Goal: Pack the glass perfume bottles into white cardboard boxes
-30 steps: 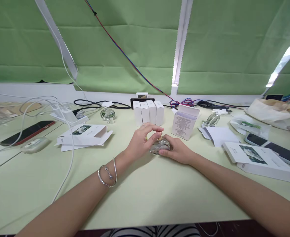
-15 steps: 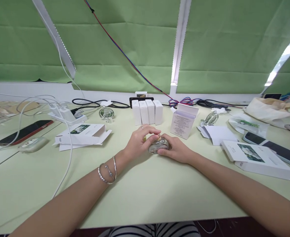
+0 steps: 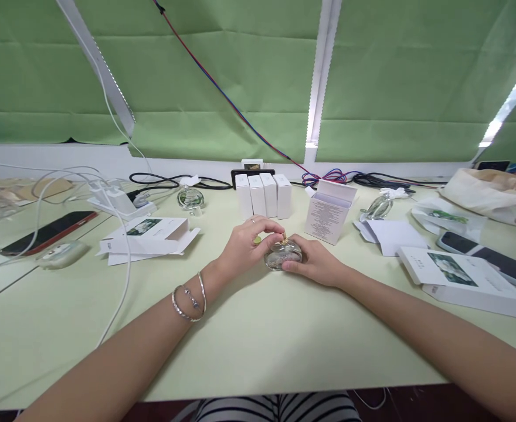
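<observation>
A flat, rounded clear glass perfume bottle [image 3: 277, 259] with a gold neck stands on the table in front of me. My right hand [image 3: 313, 262] is closed around its right side, thumb across the front. At the top, the thumb and forefinger of my left hand [image 3: 250, 241] pinch the gold neck. A small yellow-green piece [image 3: 257, 239] shows by the left palm; whether the hand holds it I cannot tell. Just behind my right hand stands an open pale lilac box [image 3: 327, 218] with printed text.
Several slim white boxes [image 3: 264, 196] stand in a row at the back. Opened white cartons [image 3: 152, 235] lie left, and another carton [image 3: 464, 278] right. Glass bottles with white bows [image 3: 190, 198] stand on both sides. Phones [image 3: 49, 233] and a white cable [image 3: 128, 281] lie about.
The view has shifted slightly. My left fingers have moved a little on the gold neck, and more of the yellow-green piece shows. The right hand keeps its hold.
</observation>
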A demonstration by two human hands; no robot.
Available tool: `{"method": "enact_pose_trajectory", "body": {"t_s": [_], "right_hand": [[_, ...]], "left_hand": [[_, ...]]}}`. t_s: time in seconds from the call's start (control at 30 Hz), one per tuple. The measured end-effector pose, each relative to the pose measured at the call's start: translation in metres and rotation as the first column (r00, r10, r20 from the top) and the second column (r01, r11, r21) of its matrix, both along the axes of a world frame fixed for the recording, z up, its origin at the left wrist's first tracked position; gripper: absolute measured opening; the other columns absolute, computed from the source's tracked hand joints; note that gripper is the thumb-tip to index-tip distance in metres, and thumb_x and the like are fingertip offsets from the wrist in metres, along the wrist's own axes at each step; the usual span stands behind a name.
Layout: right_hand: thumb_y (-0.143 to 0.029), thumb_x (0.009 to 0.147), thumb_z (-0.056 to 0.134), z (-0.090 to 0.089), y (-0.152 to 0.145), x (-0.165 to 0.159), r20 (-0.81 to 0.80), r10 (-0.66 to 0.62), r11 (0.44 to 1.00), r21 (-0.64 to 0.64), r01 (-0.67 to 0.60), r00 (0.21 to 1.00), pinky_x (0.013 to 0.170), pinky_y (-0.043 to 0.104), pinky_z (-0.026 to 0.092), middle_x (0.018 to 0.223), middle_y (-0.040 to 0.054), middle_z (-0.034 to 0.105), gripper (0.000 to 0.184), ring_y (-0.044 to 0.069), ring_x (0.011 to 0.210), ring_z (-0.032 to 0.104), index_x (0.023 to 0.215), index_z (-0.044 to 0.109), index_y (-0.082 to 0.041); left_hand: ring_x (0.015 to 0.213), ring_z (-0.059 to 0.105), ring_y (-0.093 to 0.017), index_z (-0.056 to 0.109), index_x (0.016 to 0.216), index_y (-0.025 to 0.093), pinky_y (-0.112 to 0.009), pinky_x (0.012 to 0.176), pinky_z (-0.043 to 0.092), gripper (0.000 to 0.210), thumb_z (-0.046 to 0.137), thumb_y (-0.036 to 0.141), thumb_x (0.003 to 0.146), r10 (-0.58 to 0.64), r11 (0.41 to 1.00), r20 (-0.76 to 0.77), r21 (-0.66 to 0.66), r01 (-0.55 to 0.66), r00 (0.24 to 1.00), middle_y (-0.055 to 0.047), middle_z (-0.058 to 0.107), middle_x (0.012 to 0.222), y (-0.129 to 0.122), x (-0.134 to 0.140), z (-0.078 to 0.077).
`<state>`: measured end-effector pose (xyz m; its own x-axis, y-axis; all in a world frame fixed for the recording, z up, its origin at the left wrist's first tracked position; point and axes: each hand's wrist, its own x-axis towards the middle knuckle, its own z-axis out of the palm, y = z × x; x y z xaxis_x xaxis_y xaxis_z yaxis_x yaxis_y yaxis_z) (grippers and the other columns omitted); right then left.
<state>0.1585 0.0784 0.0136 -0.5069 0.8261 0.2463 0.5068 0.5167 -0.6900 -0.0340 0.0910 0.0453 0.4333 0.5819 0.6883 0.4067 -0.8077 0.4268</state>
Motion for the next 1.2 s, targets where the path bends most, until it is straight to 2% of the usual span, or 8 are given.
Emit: {"method": "enact_pose_trajectory", "body": {"t_s": [0.47,0.73,0.93,1.0,1.03,1.1,1.2], "right_hand": [[-0.046,0.079,0.057,0.001,-0.001,0.001,-0.002,0.012,1.0,-0.004,-0.012,1.0,0.057,0.025,0.035,0.072,-0.0016,0.057,0.033,0.015,0.063,0.052,0.099,0.049,-0.021],[-0.049,0.08,0.056,-0.001,0.001,0.001,0.022,0.01,1.0,0.027,-0.011,1.0,0.055,0.024,0.034,0.069,-0.0022,0.055,0.037,0.015,0.061,0.05,0.102,0.05,-0.02],[-0.048,0.08,0.056,0.001,0.0,0.001,0.031,0.008,1.0,0.029,-0.009,0.999,0.056,0.024,0.035,0.072,-0.0013,0.058,0.035,0.015,0.063,0.052,0.1,0.05,-0.019],[-0.047,0.08,0.057,0.001,0.0,0.001,0.028,0.011,1.0,0.027,-0.012,1.0,0.057,0.024,0.036,0.074,-0.0005,0.059,0.035,0.016,0.065,0.053,0.101,0.05,-0.019],[-0.046,0.08,0.057,0.001,0.0,0.001,0.025,0.013,1.0,0.024,-0.013,1.0,0.058,0.025,0.037,0.076,-0.0001,0.06,0.035,0.016,0.066,0.054,0.102,0.05,-0.019],[-0.047,0.08,0.056,0.002,-0.001,0.001,0.017,0.012,1.0,0.016,-0.013,1.0,0.059,0.025,0.038,0.077,0.0005,0.061,0.037,0.016,0.067,0.054,0.104,0.05,-0.02],[-0.051,0.08,0.055,0.002,-0.001,0.001,0.006,0.008,1.0,0.005,-0.008,1.0,0.058,0.025,0.038,0.079,0.0013,0.062,0.04,0.016,0.066,0.054,0.104,0.05,-0.019]], "left_hand": [[0.079,0.061,-0.014,0.062,0.084,0.021,-0.027,0.071,0.051,0.005,0.059,0.024,0.083,-0.015,0.993,0.026,0.115,0.012,1.0,-0.002,0.068,0.081,-0.002,0.002,-0.003],[0.076,0.061,-0.013,0.062,0.084,0.019,-0.025,0.069,0.051,0.003,0.06,0.02,0.082,0.013,0.968,-0.03,0.253,-0.005,0.999,-0.001,0.068,0.078,-0.001,0.005,-0.001],[0.075,0.059,-0.013,0.059,0.082,0.019,-0.025,0.067,0.05,0.001,0.059,0.019,0.082,0.008,0.954,-0.048,0.3,0.007,0.999,0.0,0.066,0.077,0.001,0.003,0.001],[0.078,0.059,-0.014,0.057,0.086,0.02,-0.026,0.068,0.05,0.003,0.058,0.021,0.083,-0.018,0.965,-0.1,0.257,0.043,0.995,-0.001,0.064,0.079,0.002,0.0,0.0],[0.081,0.059,-0.015,0.055,0.09,0.02,-0.027,0.069,0.05,0.009,0.059,0.024,0.083,-0.045,0.978,-0.145,0.195,0.073,0.988,-0.002,0.063,0.084,0.003,-0.002,-0.001],[0.084,0.059,-0.016,0.048,0.101,0.021,-0.03,0.07,0.051,0.026,0.061,0.031,0.081,-0.121,0.992,-0.22,0.007,0.126,0.968,-0.004,0.06,0.095,0.004,-0.005,-0.006],[0.086,0.06,-0.017,0.036,0.11,0.024,-0.033,0.073,0.051,0.042,0.062,0.035,0.079,-0.192,0.966,-0.2,-0.213,0.149,0.961,-0.008,0.053,0.108,0.008,-0.006,-0.017]]}}
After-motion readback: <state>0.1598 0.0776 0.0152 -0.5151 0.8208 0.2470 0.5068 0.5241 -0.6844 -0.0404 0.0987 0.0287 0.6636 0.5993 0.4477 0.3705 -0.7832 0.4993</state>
